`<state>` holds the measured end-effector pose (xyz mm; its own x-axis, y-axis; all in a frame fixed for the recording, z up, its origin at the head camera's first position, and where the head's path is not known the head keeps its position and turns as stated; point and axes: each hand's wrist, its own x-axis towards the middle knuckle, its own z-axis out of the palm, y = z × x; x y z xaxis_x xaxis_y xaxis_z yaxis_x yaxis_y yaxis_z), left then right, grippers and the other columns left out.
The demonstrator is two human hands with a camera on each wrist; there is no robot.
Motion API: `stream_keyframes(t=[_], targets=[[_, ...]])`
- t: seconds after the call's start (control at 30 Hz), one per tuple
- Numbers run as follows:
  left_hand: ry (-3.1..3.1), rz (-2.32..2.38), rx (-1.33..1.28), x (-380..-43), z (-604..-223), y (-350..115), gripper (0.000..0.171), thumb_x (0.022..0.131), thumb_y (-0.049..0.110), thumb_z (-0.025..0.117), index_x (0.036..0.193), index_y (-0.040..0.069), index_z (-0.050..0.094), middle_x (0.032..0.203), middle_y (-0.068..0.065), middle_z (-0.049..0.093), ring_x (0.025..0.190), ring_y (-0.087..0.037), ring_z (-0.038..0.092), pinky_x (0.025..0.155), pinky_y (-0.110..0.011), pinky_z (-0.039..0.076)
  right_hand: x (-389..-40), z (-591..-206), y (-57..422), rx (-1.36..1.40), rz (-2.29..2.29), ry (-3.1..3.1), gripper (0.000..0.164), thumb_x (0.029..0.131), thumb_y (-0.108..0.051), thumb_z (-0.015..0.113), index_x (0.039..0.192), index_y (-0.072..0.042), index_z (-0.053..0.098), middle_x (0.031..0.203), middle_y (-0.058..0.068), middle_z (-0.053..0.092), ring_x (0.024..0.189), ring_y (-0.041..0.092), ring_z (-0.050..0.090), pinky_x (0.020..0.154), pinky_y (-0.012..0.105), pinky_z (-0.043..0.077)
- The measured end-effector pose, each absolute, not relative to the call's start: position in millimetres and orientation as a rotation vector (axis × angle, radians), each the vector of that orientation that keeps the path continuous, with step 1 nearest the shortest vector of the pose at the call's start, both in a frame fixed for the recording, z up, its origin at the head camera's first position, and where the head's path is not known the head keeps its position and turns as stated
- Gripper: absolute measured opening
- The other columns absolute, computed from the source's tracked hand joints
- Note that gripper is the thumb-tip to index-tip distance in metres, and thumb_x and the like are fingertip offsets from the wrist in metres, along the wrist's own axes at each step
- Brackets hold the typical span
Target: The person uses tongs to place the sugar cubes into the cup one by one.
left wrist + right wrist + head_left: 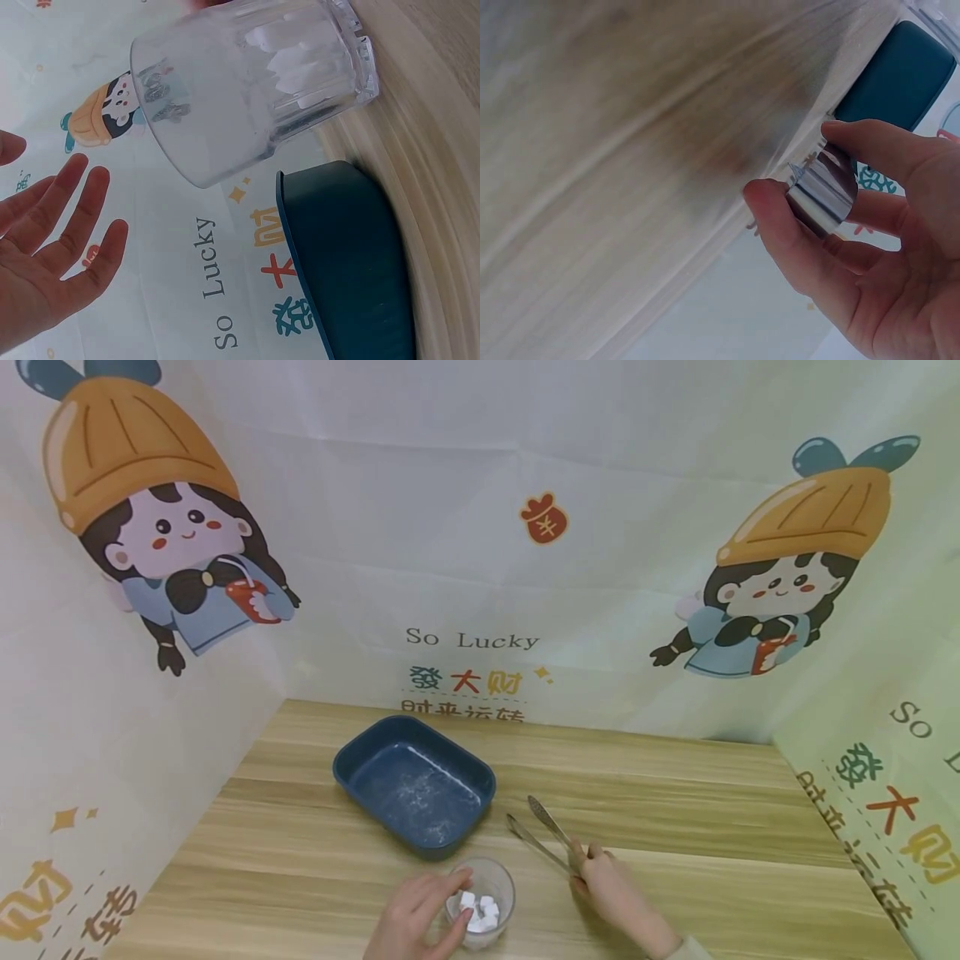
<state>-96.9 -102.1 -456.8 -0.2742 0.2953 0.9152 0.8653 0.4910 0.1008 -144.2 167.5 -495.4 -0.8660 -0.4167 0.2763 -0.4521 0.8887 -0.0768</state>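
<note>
A clear glass point(504, 893) stands at the near side of the wooden table, with several small white cubes point(480, 913) at its bottom. My left hand point(420, 914) is beside the glass in the head view, its fingers overlapping the rim. In the left wrist view, the fingers of this left hand point(60, 232) are spread and relaxed, apart from the glass point(217, 97). To the right, my right hand point(618, 893) holds metal tongs point(551, 822) near their bent end, the two arms spread apart and pointing away. Thumb and fingers pinch the shiny tongs end point(823, 191) in the right wrist view.
A dark blue rectangular pan point(416, 785) sits behind the glass, with pale marks on its bottom. Printed cloth walls point(465, 552) enclose the wooden table point(675, 810) at the back and both sides.
</note>
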Motion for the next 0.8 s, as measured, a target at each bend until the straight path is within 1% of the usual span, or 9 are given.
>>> stream_keyframes(t=[0.23,0.43,0.67,0.8], targets=[[-1.852,-0.79,-0.95,-95.7,-455.3,-102.3,0.034,0.089,0.026,0.047,0.102,-0.001,0.063,0.086,-0.001,0.067,0.073,-0.008,0.059,0.069,-0.021,0.046,-145.4,-498.5,168.2,0.66,0.196,-2.781,0.049,0.065,-0.012,0.075,0.106,0.011,0.059,0.069,0.009,0.057,0.05,0.008,0.047,0.041,0.013,0.039],[-1.893,-0.802,-0.93,-93.9,-452.3,-103.4,0.033,0.09,0.026,0.047,0.102,0.0,0.064,0.088,-0.001,0.067,0.075,-0.008,0.059,0.071,-0.02,0.045,-144.6,-496.3,167.9,0.661,0.19,-2.792,0.05,0.063,-0.01,0.076,0.105,0.011,0.059,0.069,0.01,0.057,0.05,0.011,0.05,0.042,0.016,0.043],[-1.919,-0.819,-0.902,-92.4,-448.7,-104.0,0.03,0.09,0.025,0.047,0.101,0.003,0.064,0.088,0.0,0.068,0.074,-0.009,0.06,0.07,-0.02,0.045,-145.5,-495.2,167.5,0.648,0.15,-2.836,0.05,0.064,-0.011,0.076,0.106,0.01,0.059,0.068,0.009,0.056,0.05,0.011,0.049,0.041,0.015,0.042],[-1.931,-0.821,-0.899,-91.4,-447.7,-104.8,0.029,0.09,0.026,0.047,0.101,0.004,0.065,0.088,0.001,0.068,0.074,-0.009,0.06,0.069,-0.02,0.045,-145.4,-495.1,167.4,0.651,0.128,-2.846,0.05,0.064,-0.012,0.076,0.106,0.009,0.059,0.069,0.01,0.057,0.051,0.012,0.05,0.042,0.017,0.043]])
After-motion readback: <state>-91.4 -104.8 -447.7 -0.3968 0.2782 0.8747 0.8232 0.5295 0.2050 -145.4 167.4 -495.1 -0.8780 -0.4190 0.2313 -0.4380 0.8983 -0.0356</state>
